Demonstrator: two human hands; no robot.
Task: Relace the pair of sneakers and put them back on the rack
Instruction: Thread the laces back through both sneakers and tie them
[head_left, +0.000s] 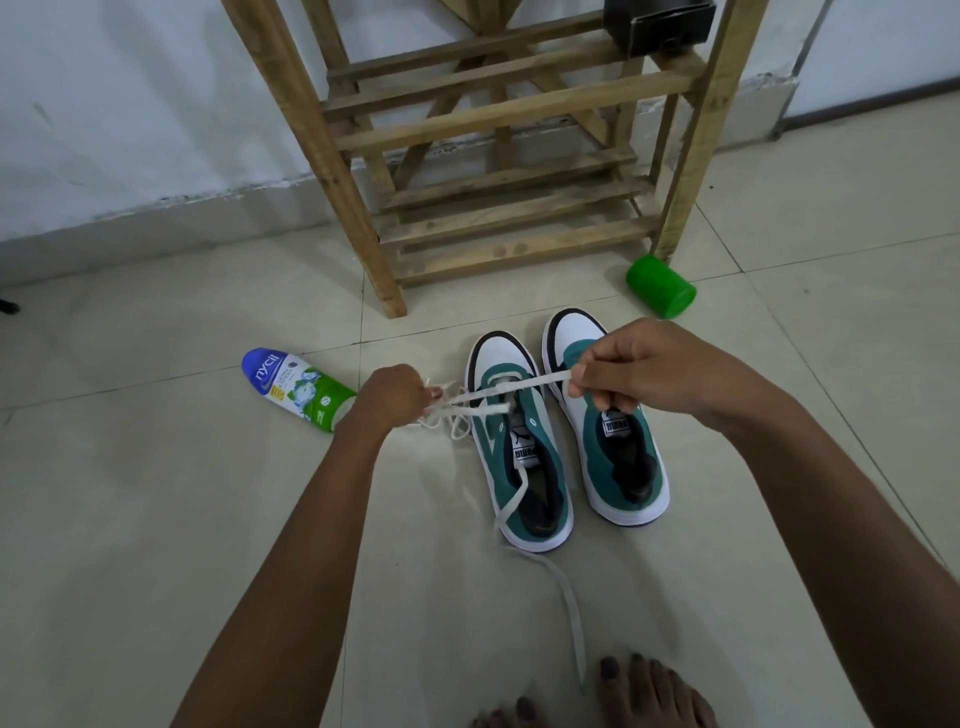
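Observation:
Two green and white sneakers stand side by side on the tiled floor, toes toward the wooden rack (498, 156). The left sneaker (519, 457) has a white lace (498, 389) partly threaded near its toe. My left hand (395, 397) grips one part of this lace beside the shoe. My right hand (639, 371) pinches the other end, stretched taut above the shoes. A loose length of lace (563, 597) trails over the left sneaker's heel onto the floor. The right sneaker (608, 431) shows no lace.
A powder bottle (296, 387) lies on the floor left of my left hand. A green cup (660, 288) lies on its side by the rack's right leg. A dark box (657, 23) sits on an upper shelf. My bare toes (639, 691) are at the bottom edge.

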